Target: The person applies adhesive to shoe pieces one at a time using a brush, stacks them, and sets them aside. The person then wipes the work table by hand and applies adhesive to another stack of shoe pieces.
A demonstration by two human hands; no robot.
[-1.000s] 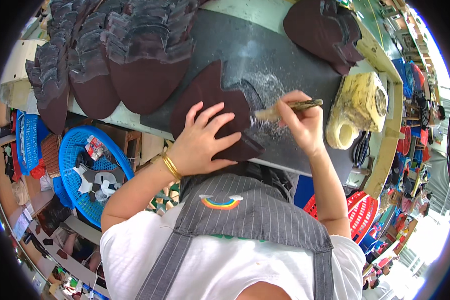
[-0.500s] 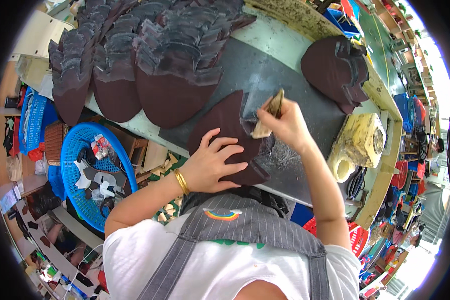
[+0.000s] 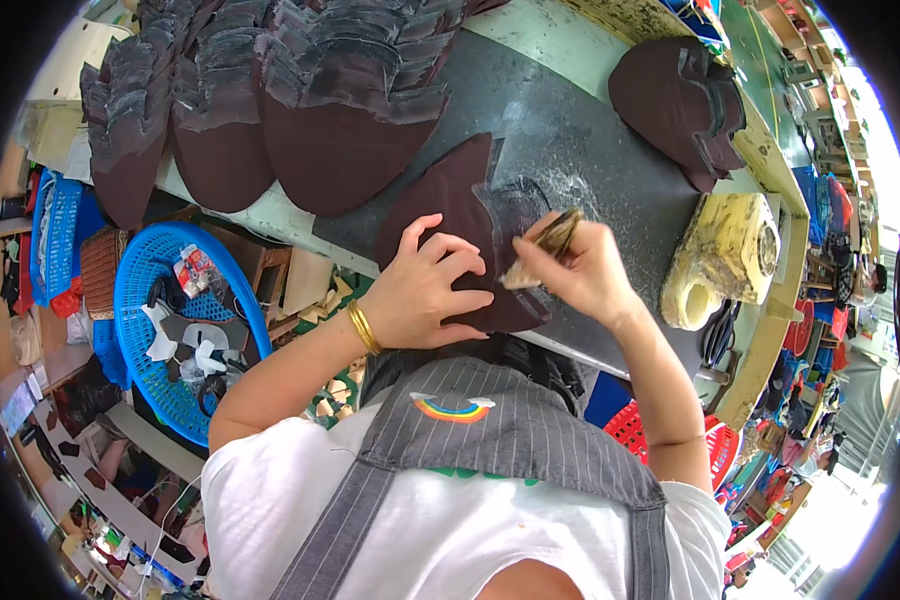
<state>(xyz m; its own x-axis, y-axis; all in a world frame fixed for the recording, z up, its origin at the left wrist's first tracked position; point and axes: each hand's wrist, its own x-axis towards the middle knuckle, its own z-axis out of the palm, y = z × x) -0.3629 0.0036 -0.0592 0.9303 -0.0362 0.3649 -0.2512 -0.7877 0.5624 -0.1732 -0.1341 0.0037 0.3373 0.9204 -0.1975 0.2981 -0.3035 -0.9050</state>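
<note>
A dark maroon cut shoe-upper piece [image 3: 455,185] lies at the near edge of the dark work board, its right margin coated grey. My left hand [image 3: 420,300] rests on it with fingers spread flat. In my right hand [image 3: 590,275] is a worn, stained flat brush [image 3: 558,236], pinched between thumb and fingers. Its pale tip touches the lower right part of that margin. Overlapping rows of similar pieces [image 3: 355,150] fan out at the far left, with greyish edges. Another small stack [image 3: 660,105] sits at the far right.
A crusty yellowed container [image 3: 720,255] with a round opening stands right of my right hand, with dark-handled scissors [image 3: 718,335] beside it. A blue basket [image 3: 130,325] of scraps is at lower left. A red basket [image 3: 625,430] sits below the table's right side.
My right hand has brought the brush down along the margin toward the near corner of the piece. My left hand stays on the piece. The whole view has shifted slightly.
</note>
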